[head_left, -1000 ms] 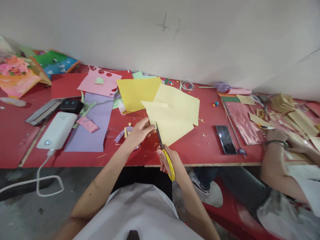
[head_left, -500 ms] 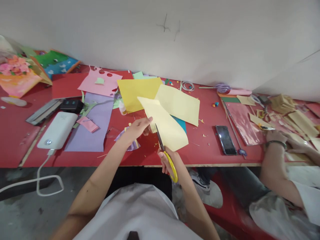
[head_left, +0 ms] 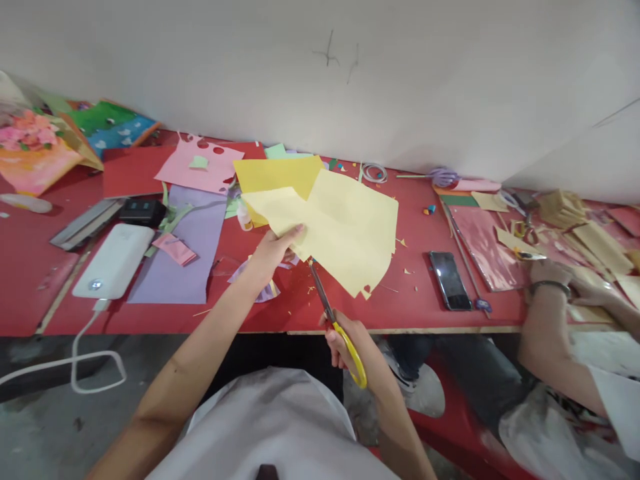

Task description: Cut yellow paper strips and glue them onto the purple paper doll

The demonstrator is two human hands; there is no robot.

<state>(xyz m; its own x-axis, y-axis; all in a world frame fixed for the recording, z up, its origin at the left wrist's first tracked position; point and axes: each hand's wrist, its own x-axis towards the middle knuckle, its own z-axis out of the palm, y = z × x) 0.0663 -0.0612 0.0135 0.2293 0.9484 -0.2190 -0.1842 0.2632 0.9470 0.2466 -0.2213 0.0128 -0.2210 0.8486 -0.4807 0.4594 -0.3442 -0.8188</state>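
Observation:
My left hand (head_left: 280,248) pinches a pale yellow sheet of paper (head_left: 325,243) near its lower left edge, thumb on top. Yellow-handled scissors (head_left: 327,307) are in my right hand (head_left: 350,337), its fingers through the loops. Their tips point up and away, just below the sheet's near edge, with a tiny paper scrap by the tips. Whether the blades are fully together is hard to make out. Behind the held sheet lie another pale yellow sheet (head_left: 357,200) and a deeper yellow sheet (head_left: 280,173). A small white glue bottle (head_left: 245,217) stands left of them.
Purple paper (head_left: 173,280), pink paper (head_left: 203,163) with cut-out holes and a white power bank (head_left: 115,260) lie to the left. A phone (head_left: 451,280) lies right, before a co-worker's hands (head_left: 555,277). The wall rises behind the red table (head_left: 400,313).
My left hand has turned the held sheet flatter and shifted it left. The scissors have drawn back toward me, off the paper, with my right hand lower.

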